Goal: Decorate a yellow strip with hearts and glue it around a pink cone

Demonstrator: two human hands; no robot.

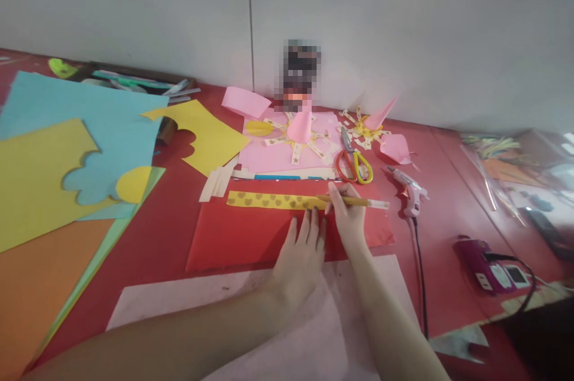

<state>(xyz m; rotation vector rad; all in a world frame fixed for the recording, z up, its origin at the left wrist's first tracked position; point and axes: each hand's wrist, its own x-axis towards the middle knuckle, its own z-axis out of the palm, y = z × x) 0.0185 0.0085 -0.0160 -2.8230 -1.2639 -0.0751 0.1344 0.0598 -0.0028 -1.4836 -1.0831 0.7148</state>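
My left hand lies flat with its fingers spread on a red sheet. Its fingertips reach the lower edge of a yellow paper strip marked with brown rounded shapes. Between the fingers of my right hand is a gold-coloured pen with a pale end pointing right. The pen's other end points left, over the right part of the strip. Just above this hand lie scissors with one red and one yellow handle.
Pink paper cones with patterned strips stand at the back. A glue gun with a cord lies to the right, near a purple power adapter. Cut yellow sheets and a blue sheet cover the left side.
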